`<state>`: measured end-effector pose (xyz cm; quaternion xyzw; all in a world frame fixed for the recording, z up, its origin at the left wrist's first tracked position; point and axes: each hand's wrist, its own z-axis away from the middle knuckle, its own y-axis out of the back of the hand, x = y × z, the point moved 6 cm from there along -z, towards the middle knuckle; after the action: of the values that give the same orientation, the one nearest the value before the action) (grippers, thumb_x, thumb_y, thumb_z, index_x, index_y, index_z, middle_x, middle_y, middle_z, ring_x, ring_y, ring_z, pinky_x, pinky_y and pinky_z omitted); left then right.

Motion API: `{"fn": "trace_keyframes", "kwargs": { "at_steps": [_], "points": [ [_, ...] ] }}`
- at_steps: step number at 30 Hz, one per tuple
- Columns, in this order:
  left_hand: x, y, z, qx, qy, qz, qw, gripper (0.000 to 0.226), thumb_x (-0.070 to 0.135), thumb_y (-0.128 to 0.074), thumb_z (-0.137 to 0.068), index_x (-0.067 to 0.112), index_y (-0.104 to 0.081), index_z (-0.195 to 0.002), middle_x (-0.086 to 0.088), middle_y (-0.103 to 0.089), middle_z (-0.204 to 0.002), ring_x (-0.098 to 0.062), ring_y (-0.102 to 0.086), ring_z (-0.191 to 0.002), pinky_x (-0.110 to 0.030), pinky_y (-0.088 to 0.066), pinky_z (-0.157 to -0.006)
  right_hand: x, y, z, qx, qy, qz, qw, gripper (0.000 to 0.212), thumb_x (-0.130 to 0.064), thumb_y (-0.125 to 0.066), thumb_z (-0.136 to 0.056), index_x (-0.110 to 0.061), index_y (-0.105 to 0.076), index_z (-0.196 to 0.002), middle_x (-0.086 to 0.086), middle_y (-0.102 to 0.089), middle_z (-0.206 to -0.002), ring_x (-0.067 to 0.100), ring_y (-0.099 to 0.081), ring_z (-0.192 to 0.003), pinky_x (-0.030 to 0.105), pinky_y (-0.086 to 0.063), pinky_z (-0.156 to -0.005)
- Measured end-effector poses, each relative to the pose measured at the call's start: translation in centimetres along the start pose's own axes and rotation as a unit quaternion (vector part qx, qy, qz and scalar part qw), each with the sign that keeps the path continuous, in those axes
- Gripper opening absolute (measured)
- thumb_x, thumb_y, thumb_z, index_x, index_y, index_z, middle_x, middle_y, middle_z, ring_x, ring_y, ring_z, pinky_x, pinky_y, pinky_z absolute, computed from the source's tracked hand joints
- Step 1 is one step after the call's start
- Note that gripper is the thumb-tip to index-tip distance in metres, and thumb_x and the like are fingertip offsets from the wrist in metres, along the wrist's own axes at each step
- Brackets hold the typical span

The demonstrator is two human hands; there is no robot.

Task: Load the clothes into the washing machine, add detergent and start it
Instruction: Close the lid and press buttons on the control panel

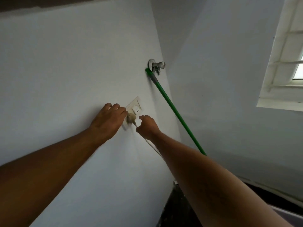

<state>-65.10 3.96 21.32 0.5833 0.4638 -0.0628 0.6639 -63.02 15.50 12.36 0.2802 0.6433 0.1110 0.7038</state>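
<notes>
A: Where are the hands?

B: Both are up at the white wall [65,71]. The left hand [107,121] lies against the socket plate [135,105], its fingers curled over the plate's left edge beside the plug [130,118]. Whether it grips the plug itself I cannot tell.

A: And the other?

B: The right hand [147,126] is just right of the plug, fingers curled, pinching the pale cord [153,146] where it leaves the plug. The cord runs down under that forearm.

A: Is the plug in?

B: It sits against the lower part of the plate (a white switch shows above it), but how far in is unclear.

A: Anything else?

B: A metal tap [156,65] higher on the wall, with a green hose [173,110] running down from it to the right, and a window [288,54] at the far right. A pale edge at the bottom right may be the washing machine; I cannot tell.
</notes>
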Motion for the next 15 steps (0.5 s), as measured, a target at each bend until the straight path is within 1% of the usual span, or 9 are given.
{"fn": "trace_keyframes", "kwargs": {
  "at_steps": [2,4,6,8,10,13,15],
  "points": [
    [-0.4,-1.2,-0.9,-0.020,-0.001,-0.013,1.000,0.044,0.017,-0.087,-0.065,0.014,-0.069,-0.105,-0.005,-0.069,-0.104,-0.028,-0.063,-0.098,-0.041,-0.047,-0.083,0.2,-0.2,-1.1,-0.007,-0.014,-0.023,1.000,0.059,-0.009,-0.070,-0.085,-0.006,-0.048,-0.140,0.012,-0.049,-0.144,0.027,-0.048,-0.130,0.031,-0.041,-0.104],
    [-0.6,-2.0,-1.8,-0.032,-0.002,-0.013,0.999,0.047,0.035,-0.087,-0.068,0.016,-0.069,-0.108,-0.003,-0.070,-0.108,-0.026,-0.062,-0.103,-0.040,-0.046,-0.086,0.2,-0.6,-2.0,-0.021,-0.022,-0.048,0.998,0.068,-0.006,-0.074,-0.081,-0.007,-0.046,-0.143,0.010,-0.049,-0.146,0.027,-0.046,-0.133,0.030,-0.040,-0.103],
    [-0.7,-2.5,-2.6,-0.036,-0.002,-0.012,0.999,0.053,0.046,-0.079,-0.077,0.017,-0.065,-0.119,-0.002,-0.067,-0.121,-0.026,-0.057,-0.117,-0.040,-0.041,-0.097,-0.1,-1.3,-3.1,-0.020,-0.025,-0.066,0.997,0.079,-0.006,-0.079,-0.073,-0.013,-0.045,-0.143,0.008,-0.051,-0.143,0.028,-0.049,-0.132,0.034,-0.043,-0.105],
    [-0.5,-2.8,-3.2,-0.040,-0.005,-0.013,0.999,0.060,0.048,-0.069,-0.086,0.018,-0.054,-0.136,-0.002,-0.054,-0.142,-0.026,-0.041,-0.138,-0.041,-0.029,-0.111,-0.4,-1.8,-4.0,-0.011,-0.017,-0.072,0.997,0.081,-0.009,-0.082,-0.067,-0.017,-0.048,-0.140,0.006,-0.056,-0.139,0.028,-0.052,-0.128,0.040,-0.047,-0.103],
    [-0.6,-3.5,-3.7,-0.074,0.000,-0.023,0.997,0.069,0.047,-0.062,-0.091,0.017,-0.040,-0.148,-0.001,-0.036,-0.157,-0.026,-0.023,-0.149,-0.042,-0.017,-0.117,-0.4,-2.1,-4.4,-0.006,-0.016,-0.092,0.996,0.078,-0.008,-0.077,-0.072,-0.016,-0.045,-0.143,0.007,-0.055,-0.139,0.028,-0.052,-0.127,0.040,-0.047,-0.103],
    [-0.8,-4.4,-4.1,-0.090,0.000,-0.027,0.996,0.080,0.046,-0.064,-0.090,0.019,-0.026,-0.155,0.002,-0.021,-0.163,-0.026,-0.010,-0.152,-0.044,-0.007,-0.118,0.1,-2.3,-4.7,0.023,-0.009,-0.109,0.994,0.064,-0.008,-0.067,-0.081,-0.016,-0.047,-0.141,0.009,-0.059,-0.132,0.028,-0.056,-0.119,0.042,-0.049,-0.100],
    [-0.9,-5.1,-4.0,-0.096,-0.005,-0.034,0.995,0.083,0.046,-0.063,-0.090,0.020,-0.021,-0.157,0.004,-0.016,-0.165,-0.025,-0.004,-0.153,-0.045,0.000,-0.115,0.3,-2.5,-4.9,0.031,0.002,-0.093,0.995,0.061,-0.011,-0.062,-0.083,-0.018,-0.046,-0.141,0.012,-0.059,-0.130,0.032,-0.054,-0.121,0.047,-0.048,-0.101]
  ]
}}
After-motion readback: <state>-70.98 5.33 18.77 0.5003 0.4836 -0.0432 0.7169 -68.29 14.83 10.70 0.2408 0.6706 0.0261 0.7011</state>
